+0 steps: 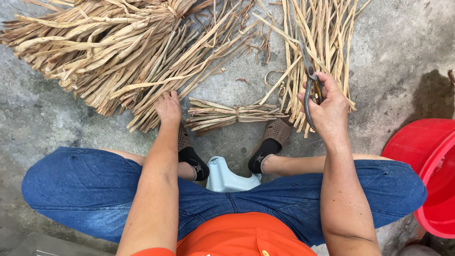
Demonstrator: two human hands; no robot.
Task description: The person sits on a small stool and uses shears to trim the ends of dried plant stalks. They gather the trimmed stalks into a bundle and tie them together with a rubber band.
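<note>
Two loose heaps of dried, tan plant strips lie on the concrete floor [407, 42]. Large heap [109, 52], upper left: strips fan from the top edge down toward the person's feet, long axis running upper left to lower right. Smaller heap [317, 42], upper right: strips run nearly straight up and down the frame. Red plastic tub [433, 175] stands at the right edge, well apart from the strips. Small tied bundle [234, 114] lies crosswise just beyond the sandalled feet, long axis left to right, bound at its middle. Shears [310, 78] point up and away from the person, blades over the smaller heap. Right hand [327, 109] is clenched round the shears' handles. Left hand [168, 106] reaches palm down to the large heap's lower ends, fingers touching the strips; whether they grasp any cannot be told.
</note>
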